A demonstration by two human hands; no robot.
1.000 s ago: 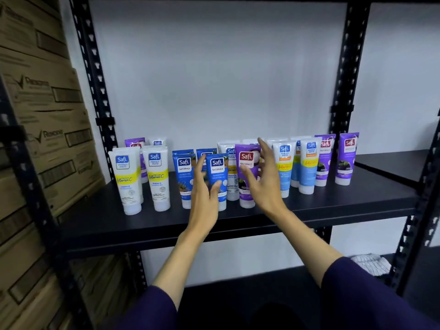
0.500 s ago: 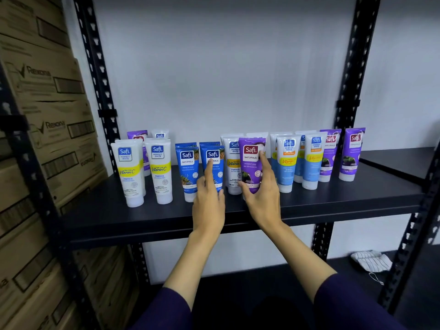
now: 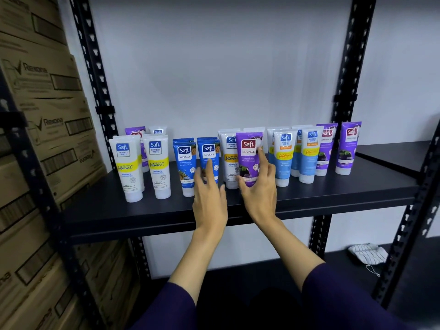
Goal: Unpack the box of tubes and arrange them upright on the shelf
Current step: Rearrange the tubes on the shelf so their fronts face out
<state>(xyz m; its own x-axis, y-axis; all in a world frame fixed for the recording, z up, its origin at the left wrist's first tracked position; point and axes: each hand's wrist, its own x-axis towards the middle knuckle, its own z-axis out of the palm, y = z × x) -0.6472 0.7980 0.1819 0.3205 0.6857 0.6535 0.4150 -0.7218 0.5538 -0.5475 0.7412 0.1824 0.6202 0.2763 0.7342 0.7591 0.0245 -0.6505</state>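
Note:
Several Safi tubes stand upright on their caps along the black shelf (image 3: 142, 210): white and yellow ones (image 3: 156, 167) at the left, blue ones in the middle, light blue and purple ones (image 3: 347, 148) at the right. My right hand (image 3: 259, 196) grips the front purple tube (image 3: 248, 156) low down, thumb on its left side and index finger up its right edge. My left hand (image 3: 209, 198) is spread, its straight fingers touching the front blue tube (image 3: 209, 153). No unpacking box is in view.
Stacked cardboard cartons (image 3: 47, 120) fill the rack on the left. Black perforated uprights (image 3: 345, 67) frame the bay. A neighbouring shelf (image 3: 392, 153) runs to the right. A white cloth item (image 3: 366, 254) lies on the lower shelf.
Both hands dropped from raised and spread to the tubes' lower parts. My right hand closed on the purple tube, and my left fingers came to touch the blue tube.

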